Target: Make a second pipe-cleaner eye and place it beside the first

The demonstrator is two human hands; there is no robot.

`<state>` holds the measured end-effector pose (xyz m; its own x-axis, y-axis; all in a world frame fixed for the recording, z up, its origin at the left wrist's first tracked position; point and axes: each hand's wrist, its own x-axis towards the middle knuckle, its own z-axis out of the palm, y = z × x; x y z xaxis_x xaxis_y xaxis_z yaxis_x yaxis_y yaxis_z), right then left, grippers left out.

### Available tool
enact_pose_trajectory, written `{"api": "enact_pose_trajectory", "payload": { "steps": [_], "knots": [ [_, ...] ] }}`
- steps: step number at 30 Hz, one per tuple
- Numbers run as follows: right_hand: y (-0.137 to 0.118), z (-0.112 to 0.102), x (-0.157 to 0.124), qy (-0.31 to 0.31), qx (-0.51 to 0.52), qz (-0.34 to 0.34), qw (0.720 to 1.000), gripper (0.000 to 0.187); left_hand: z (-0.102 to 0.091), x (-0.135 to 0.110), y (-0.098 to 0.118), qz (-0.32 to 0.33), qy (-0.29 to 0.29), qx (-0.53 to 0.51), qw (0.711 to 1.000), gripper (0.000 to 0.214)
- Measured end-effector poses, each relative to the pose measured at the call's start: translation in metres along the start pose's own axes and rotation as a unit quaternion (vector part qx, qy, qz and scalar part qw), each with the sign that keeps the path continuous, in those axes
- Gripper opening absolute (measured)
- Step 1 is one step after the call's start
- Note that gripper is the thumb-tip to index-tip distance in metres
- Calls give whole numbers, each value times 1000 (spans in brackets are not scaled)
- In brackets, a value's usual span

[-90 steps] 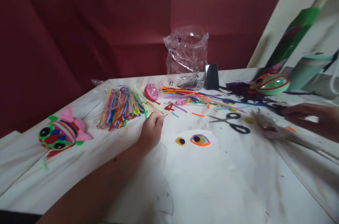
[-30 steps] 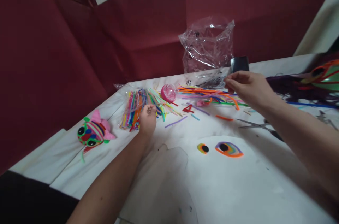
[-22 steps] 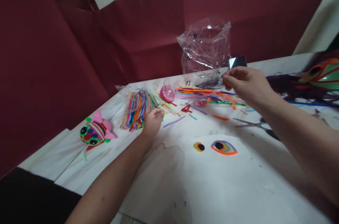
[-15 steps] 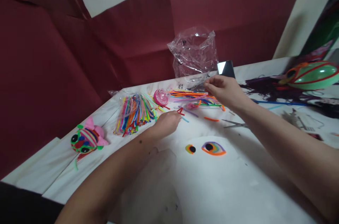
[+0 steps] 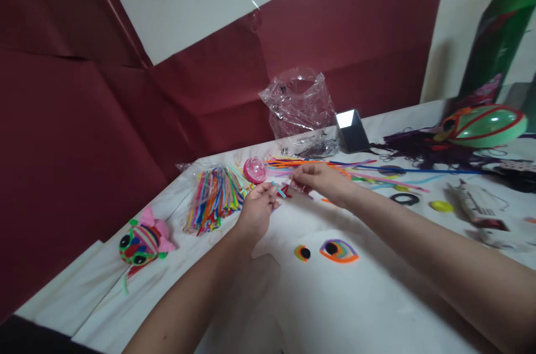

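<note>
My left hand (image 5: 256,210) is raised just above the white table (image 5: 377,309), its fingers pinched on short pipe-cleaner pieces (image 5: 278,191), one light blue. My right hand (image 5: 319,180) meets it from the right, fingertips pinched near the same pieces; what it holds is too small to name. Right behind the hands lie loose coloured pipe cleaners (image 5: 360,171). A bagged bundle of coloured pipe cleaners (image 5: 211,201) lies left of my left hand. Two finished pipe-cleaner eye shapes (image 5: 339,250) rest on the table in front of the hands.
A striped pipe-cleaner fish with pink fins (image 5: 141,242) lies far left. A pink ball (image 5: 254,170), a clear plastic bag (image 5: 298,103) and a dark box (image 5: 352,129) stand behind. At right are a green striped oval (image 5: 481,126), a glue gun (image 5: 474,205) and scissor handles (image 5: 402,198).
My right hand came down from the far pipe cleaners to meet my left hand. My left hand left the bagged bundle, moved right and lifted short pieces. The view tilted up.
</note>
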<state>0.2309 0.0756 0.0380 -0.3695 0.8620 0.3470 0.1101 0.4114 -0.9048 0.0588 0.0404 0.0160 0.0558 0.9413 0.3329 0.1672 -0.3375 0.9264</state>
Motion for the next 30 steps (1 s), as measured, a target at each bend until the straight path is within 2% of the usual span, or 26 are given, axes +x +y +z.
{"api": "enact_pose_trajectory", "payload": {
  "steps": [2,4,6,8,13,17,21,25,28,30],
  "knots": [
    [1,18,-6,-63,28,4,998,24,-3,-10,5,-15,22,-66,997,28],
    [3,35,-11,-91,39,-1,995,24,-3,-18,6,-54,41,-174,982,31],
    [8,46,-14,-90,32,-13,995,23,-3,-25,4,-98,59,-285,952,32],
    [13,53,-15,-73,9,-29,997,20,-2,-30,1,-118,68,-339,931,32],
    [15,56,-19,-28,-93,-104,990,14,-5,-34,-2,-109,74,-322,937,28],
    [7,55,-27,-12,-187,-215,958,17,-7,-33,-2,-103,55,-303,946,29],
    [5,51,-31,-42,-255,-303,917,21,-10,-33,-2,-91,33,-287,953,28],
    [0,45,-28,-94,-290,-363,880,22,-18,-31,-2,-100,-40,-256,961,27],
    [-8,42,-28,-131,-308,-390,858,23,-25,-30,-2,-112,-80,-239,961,28],
    [-12,40,-29,-155,-309,-388,854,23,-29,-30,-2,-120,-102,-223,962,28]
  ]
}}
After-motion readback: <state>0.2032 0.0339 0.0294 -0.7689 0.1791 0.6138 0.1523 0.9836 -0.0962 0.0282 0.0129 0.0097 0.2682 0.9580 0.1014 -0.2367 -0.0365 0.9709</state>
